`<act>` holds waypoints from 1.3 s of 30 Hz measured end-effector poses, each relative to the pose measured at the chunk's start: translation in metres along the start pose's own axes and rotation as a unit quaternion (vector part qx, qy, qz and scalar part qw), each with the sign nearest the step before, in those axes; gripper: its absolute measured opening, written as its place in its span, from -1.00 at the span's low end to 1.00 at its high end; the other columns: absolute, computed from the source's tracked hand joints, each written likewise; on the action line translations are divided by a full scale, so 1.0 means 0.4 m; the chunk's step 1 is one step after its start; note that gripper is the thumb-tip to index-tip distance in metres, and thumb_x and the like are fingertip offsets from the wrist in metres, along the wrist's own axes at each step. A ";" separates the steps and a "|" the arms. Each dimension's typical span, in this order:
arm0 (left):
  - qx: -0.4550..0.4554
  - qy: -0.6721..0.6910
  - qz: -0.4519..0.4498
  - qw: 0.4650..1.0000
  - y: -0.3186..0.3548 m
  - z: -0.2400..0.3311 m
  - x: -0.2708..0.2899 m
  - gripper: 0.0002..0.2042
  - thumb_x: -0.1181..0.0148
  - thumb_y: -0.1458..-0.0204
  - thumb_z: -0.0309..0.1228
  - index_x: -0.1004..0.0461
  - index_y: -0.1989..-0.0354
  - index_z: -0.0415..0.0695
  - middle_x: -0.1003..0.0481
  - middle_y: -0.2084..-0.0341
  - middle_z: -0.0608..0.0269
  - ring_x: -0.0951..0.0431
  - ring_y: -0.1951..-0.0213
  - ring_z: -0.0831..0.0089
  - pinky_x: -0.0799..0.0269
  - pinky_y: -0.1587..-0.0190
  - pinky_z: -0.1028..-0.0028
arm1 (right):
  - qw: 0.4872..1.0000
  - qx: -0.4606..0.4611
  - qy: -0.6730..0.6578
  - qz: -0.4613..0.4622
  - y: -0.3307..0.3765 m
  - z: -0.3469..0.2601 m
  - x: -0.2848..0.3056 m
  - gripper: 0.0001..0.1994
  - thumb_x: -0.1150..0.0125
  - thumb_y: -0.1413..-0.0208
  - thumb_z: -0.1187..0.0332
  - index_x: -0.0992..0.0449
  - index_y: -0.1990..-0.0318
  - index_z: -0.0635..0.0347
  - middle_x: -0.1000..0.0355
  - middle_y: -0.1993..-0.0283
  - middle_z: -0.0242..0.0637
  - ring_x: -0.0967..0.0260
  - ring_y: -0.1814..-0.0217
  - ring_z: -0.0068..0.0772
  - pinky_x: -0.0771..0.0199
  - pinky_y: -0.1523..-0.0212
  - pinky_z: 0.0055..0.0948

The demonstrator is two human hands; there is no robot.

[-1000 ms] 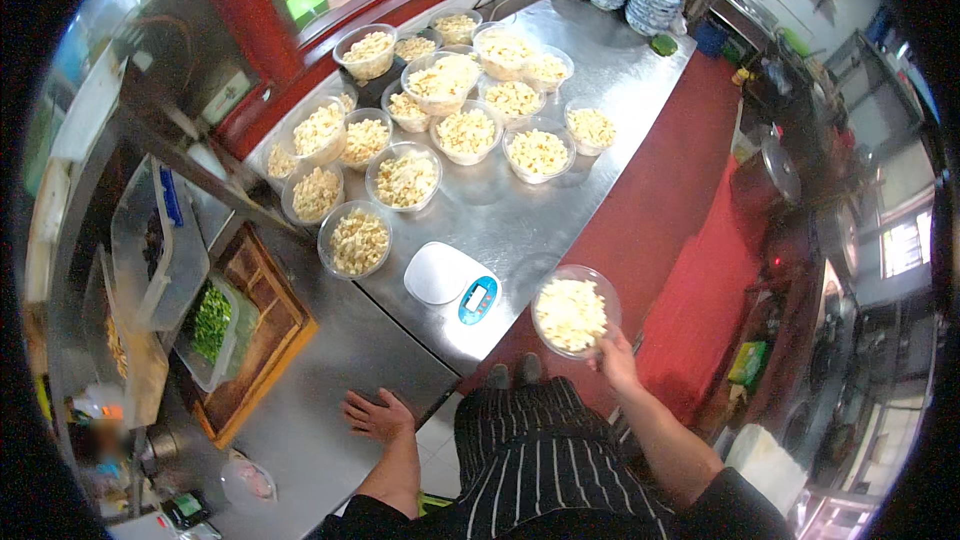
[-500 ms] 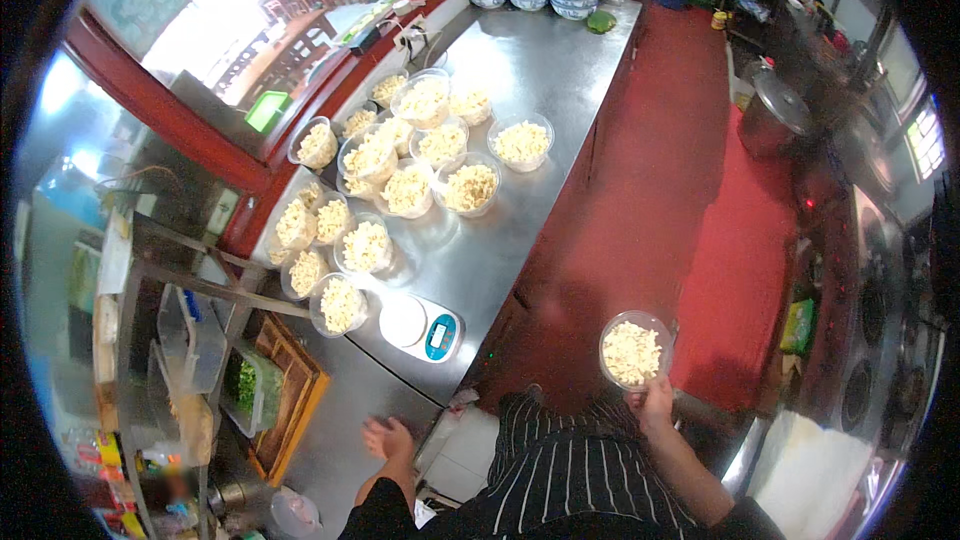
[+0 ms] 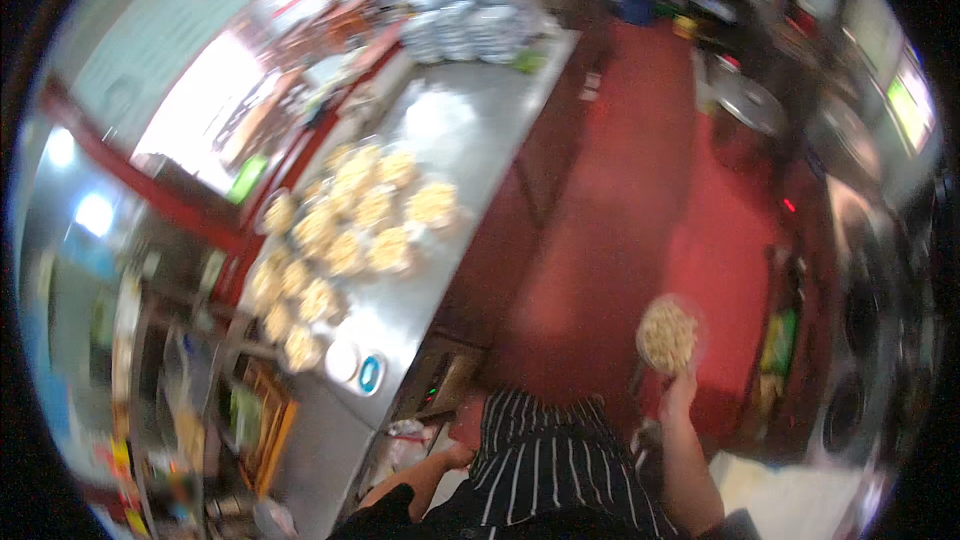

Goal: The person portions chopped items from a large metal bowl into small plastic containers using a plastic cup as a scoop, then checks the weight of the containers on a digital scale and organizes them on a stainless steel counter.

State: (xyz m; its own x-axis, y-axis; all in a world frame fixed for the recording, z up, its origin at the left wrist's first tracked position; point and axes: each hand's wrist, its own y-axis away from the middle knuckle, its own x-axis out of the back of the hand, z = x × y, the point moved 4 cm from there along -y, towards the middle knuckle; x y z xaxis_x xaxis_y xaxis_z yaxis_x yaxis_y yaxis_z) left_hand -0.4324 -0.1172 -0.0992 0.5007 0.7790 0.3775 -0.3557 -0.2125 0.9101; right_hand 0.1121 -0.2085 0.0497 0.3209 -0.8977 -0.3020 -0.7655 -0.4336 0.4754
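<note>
My right hand [image 3: 680, 397] is closed on the near rim of a see-through round bowl [image 3: 669, 336] full of pale, cream-coloured chunks, held out over the red floor. Close to the striped apron [image 3: 550, 460], my left hand [image 3: 457, 456] is low beside the counter's edge, its fingers blurred; nothing shows in it. On the steel counter [image 3: 440, 130] to the left, several similar bowls [image 3: 390, 250] of the same pale chunks stand crowded together. A small white kitchen scale [image 3: 356, 368] with a blue panel sits at the counter's near end, its round plate bare.
Stacks of blue-and-white bowls [image 3: 468, 25] stand at the counter's far end. A large lidded pot [image 3: 748, 108] is at the far right, and stove burners [image 3: 850, 410] line the right side. A wooden frame [image 3: 268, 430] lies at the lower left.
The view has swung to the right and blurred. My right hand has carried the bowl slightly rightward and up in view. My left hand has drawn in from the counter towards the apron.
</note>
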 end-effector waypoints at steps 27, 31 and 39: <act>0.011 0.051 -0.038 0.998 -0.743 0.633 1.567 -0.68 -0.09 -0.01 -0.25 -0.52 0.11 -0.14 -0.54 0.25 -0.06 -0.55 0.19 0.02 -0.47 0.18 0.16 | 0.795 0.008 -0.241 0.556 -0.226 -0.292 0.287 -0.71 0.15 -0.21 0.39 -0.30 -0.08 0.08 -0.38 0.45 -0.35 -0.34 0.59 -0.50 -0.33 0.61 -0.52; -0.009 0.026 -0.049 0.998 -0.831 0.751 1.665 -0.67 -0.08 -0.01 -0.24 -0.52 0.11 -0.15 -0.53 0.24 -0.08 -0.54 0.18 0.01 -0.47 0.18 0.16 | 0.755 0.035 -0.286 0.589 -0.218 -0.352 0.302 -0.73 0.10 -0.19 0.39 -0.31 -0.04 0.07 -0.38 0.45 -0.34 -0.32 0.58 -0.52 -0.34 0.59 -0.52; -0.030 -0.004 -0.060 0.998 -0.831 1.048 1.653 -0.65 -0.06 -0.02 -0.21 -0.52 0.11 -0.16 -0.52 0.23 -0.11 -0.54 0.16 -0.02 -0.46 0.16 0.15 | 0.711 0.152 -0.305 0.615 -0.244 -0.664 0.679 -0.81 0.09 -0.17 0.39 -0.34 0.07 0.09 -0.44 0.44 -0.30 -0.29 0.58 -0.53 -0.29 0.57 -0.54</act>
State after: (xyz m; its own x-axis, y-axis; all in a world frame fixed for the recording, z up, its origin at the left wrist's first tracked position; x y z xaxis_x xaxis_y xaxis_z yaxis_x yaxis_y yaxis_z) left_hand 0.3478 0.2211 -0.0806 0.5481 0.7924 0.2678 -0.3393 -0.0820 0.9371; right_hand 0.4220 -0.4308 0.1407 -0.9265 -0.3415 -0.1577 -0.3721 0.7709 0.5170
